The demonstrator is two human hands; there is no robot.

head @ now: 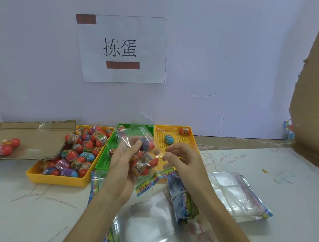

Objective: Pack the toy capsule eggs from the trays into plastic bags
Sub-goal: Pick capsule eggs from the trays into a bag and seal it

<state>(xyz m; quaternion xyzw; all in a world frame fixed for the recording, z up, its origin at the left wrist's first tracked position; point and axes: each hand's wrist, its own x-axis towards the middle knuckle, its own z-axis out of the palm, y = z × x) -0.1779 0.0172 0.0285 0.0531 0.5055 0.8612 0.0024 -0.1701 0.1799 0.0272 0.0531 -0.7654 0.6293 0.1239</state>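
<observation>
So the filling step is pretty much where things are at. A clear plastic bag (133, 135) with a colourful printed strip at one end is held up over the green perforated plastic tray (103, 164). The left hand (124, 160) has its grip wrapped round the bag, and the right hand (182, 159) has its grip pinched on the bag's right edge. A handful of red and orange toy capsule eggs (143, 166) is already bunched inside. The exact count can't be made out through the crinkled film, so whether it's full is a guess.

Plenty more eggs are piled in the yellow plastic tray (54, 180) on the left of the worktop (7, 193). Next, either another egg gets dropped in or the mouth gets closed. Either way the opening has to be kept up so nothing rolls out.
</observation>
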